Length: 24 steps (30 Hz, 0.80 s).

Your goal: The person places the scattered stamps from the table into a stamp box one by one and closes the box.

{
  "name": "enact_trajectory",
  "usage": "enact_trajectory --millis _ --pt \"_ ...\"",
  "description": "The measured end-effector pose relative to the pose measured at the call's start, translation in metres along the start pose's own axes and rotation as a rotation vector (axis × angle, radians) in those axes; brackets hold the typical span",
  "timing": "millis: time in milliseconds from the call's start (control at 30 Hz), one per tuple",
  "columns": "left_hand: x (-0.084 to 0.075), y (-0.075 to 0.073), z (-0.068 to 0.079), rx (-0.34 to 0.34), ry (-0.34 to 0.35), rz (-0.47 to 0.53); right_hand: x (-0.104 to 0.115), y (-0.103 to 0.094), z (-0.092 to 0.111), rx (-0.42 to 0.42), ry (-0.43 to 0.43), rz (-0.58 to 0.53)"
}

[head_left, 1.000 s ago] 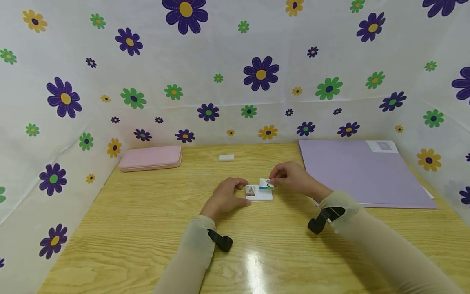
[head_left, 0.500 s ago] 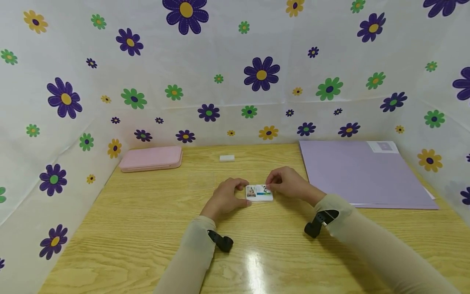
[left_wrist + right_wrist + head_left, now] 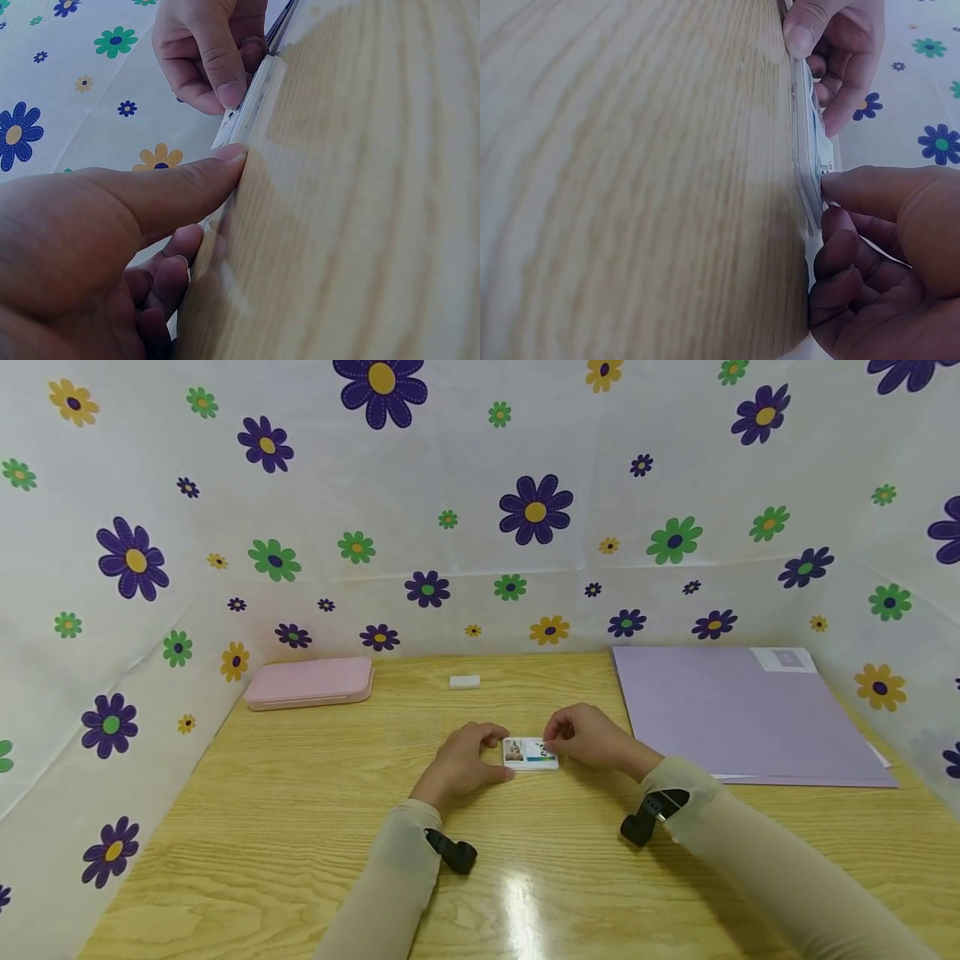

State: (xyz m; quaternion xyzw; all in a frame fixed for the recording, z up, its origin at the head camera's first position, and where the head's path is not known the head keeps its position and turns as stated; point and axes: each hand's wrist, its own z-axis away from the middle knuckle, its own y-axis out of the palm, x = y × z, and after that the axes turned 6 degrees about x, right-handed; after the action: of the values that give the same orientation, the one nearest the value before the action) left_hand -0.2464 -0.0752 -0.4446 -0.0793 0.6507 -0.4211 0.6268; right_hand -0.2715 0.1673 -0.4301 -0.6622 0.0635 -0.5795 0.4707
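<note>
A small flat white case (image 3: 534, 767) lies on the wooden table in front of me, with a little picture at its left end. My left hand (image 3: 467, 760) holds that end between thumb and fingers. At the right half of the case, my right hand (image 3: 591, 737) pinches a small printed card (image 3: 536, 752) with a blue-green lower edge. The card lies over the case's top in the head view. Seen edge-on in the right wrist view, the case (image 3: 804, 150) looks layered, with the card's near edge under my right thumb.
A pink pencil case (image 3: 309, 683) stands at the back left. Behind the hands lies a small white block (image 3: 465, 682). Large purple folders or sheets (image 3: 750, 718) cover the right side, close to my right forearm. Flowered cloth (image 3: 420, 527) walls the table's back and sides.
My right hand has lowered the printed card from above the white case onto its right half, then shifted very slightly. The left hand has stayed where it was.
</note>
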Motion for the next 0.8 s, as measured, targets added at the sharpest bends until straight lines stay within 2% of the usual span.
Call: enact_trajectory --millis 800 --pt "-0.002 -0.002 0.001 0.005 -0.001 -0.002 -0.0007 0.001 -0.0023 -0.017 0.029 0.007"
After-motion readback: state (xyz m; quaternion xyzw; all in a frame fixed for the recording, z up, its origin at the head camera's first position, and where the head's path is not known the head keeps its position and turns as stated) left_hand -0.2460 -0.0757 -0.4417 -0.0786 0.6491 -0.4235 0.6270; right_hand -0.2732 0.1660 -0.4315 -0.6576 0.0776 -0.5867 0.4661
